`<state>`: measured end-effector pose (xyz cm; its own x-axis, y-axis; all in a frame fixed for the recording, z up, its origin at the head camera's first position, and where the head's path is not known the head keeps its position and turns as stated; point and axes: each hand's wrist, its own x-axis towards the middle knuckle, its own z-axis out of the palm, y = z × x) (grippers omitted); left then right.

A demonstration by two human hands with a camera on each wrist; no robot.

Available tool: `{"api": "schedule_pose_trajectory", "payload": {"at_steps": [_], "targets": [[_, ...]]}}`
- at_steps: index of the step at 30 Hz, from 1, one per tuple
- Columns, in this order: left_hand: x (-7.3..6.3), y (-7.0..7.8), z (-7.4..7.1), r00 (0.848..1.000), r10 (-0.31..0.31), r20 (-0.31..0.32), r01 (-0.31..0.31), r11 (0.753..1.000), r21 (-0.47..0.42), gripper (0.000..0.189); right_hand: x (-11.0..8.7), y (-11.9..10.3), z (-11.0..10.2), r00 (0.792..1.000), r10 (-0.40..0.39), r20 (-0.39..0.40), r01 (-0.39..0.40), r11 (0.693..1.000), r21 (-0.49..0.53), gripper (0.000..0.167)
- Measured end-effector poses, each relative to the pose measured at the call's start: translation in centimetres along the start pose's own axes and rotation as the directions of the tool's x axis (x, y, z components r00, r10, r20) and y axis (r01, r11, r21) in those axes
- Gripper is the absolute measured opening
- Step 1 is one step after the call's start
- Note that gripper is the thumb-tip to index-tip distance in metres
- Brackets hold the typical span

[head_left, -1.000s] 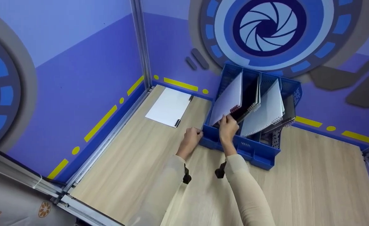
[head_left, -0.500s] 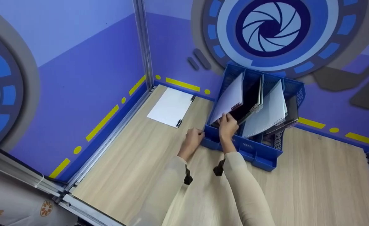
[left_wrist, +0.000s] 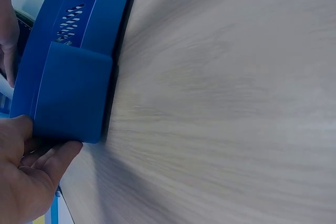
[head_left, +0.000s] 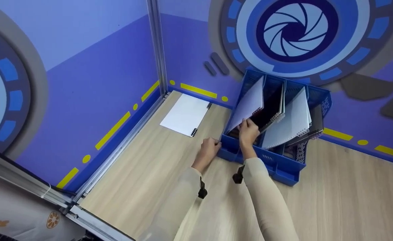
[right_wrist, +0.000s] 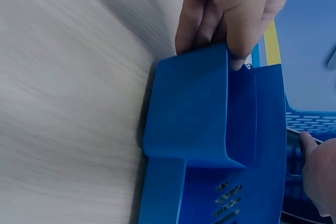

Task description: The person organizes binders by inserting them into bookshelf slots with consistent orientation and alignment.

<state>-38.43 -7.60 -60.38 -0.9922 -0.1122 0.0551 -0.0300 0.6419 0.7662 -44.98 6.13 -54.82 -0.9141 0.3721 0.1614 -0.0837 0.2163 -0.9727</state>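
A blue file organizer [head_left: 268, 154] with several upright compartments stands on the wooden table. Its front left corner is gripped by my left hand [head_left: 209, 150]; the left wrist view shows the thumb on top and the fingers curled beneath that corner. My right hand [head_left: 249, 134] pinches the lower edge of a pale lilac notebook [head_left: 248, 102] with a dark red coil, leaning in the leftmost compartment. Beside it are a black notebook [head_left: 268, 108] and a whitish notebook [head_left: 287, 122] with pale coils. Farther right sits a dark notebook [head_left: 316, 122]. The right fingertips are partly hidden in the wrist views.
A white notebook [head_left: 185, 114] with black coils lies flat on the table [head_left: 143, 167], left of the organizer. Blue and purple printed walls [head_left: 102, 77] meet at a metal post [head_left: 158, 47] behind. A metal rail edges the table at left.
The head view has turned slightly, so everything sits a little farther right. My right hand has shifted slightly up along the lilac notebook's edge. My left hand keeps its grip on the organizer.
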Motion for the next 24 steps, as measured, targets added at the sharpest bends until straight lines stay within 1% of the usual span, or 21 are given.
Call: {"api": "schedule_pose_trajectory", "payload": {"at_steps": [2,4,8,11,13,15,19,24], "targets": [[0.0,0.1,0.0,1.000,-0.003,0.003,0.003,1.000,0.006,0.049,0.2,0.0,0.0,1.000,-0.001,-0.002,0.001,1.000,-0.016,0.038],[0.0,0.1,0.0,1.000,-0.010,0.008,0.010,1.000,0.005,0.049,0.3,0.0,0.0,1.000,0.004,0.014,-0.004,1.000,-0.009,0.036],[-0.1,0.0,-0.1,1.000,-0.008,0.006,0.008,1.000,-0.010,0.049,0.0,0.2,0.1,0.997,-0.009,0.074,0.004,0.998,0.066,0.024],[-0.1,0.0,0.1,1.000,-0.013,0.006,0.013,1.000,-0.019,0.049,-0.5,0.7,-0.1,0.993,-0.017,0.113,0.002,0.992,0.127,0.027],[-0.1,-0.1,0.2,1.000,-0.018,0.012,0.018,1.000,-0.026,0.049,-0.9,1.2,-0.3,0.992,-0.010,0.126,-0.008,0.990,0.138,0.030],[-0.1,-0.1,0.2,1.000,-0.021,0.019,0.021,0.999,-0.028,0.049,-1.5,1.7,-0.5,0.991,-0.009,0.134,-0.010,0.990,0.139,0.030],[-0.2,0.0,0.2,1.000,-0.008,0.018,0.009,0.999,-0.045,0.049,-2.3,2.0,-1.3,0.987,-0.029,0.156,0.002,0.985,0.173,0.029],[-0.3,-0.1,-0.1,1.000,0.009,0.011,-0.008,0.997,-0.074,0.048,-3.2,2.1,-2.9,0.975,-0.055,0.217,0.002,0.971,0.241,0.032]]}}
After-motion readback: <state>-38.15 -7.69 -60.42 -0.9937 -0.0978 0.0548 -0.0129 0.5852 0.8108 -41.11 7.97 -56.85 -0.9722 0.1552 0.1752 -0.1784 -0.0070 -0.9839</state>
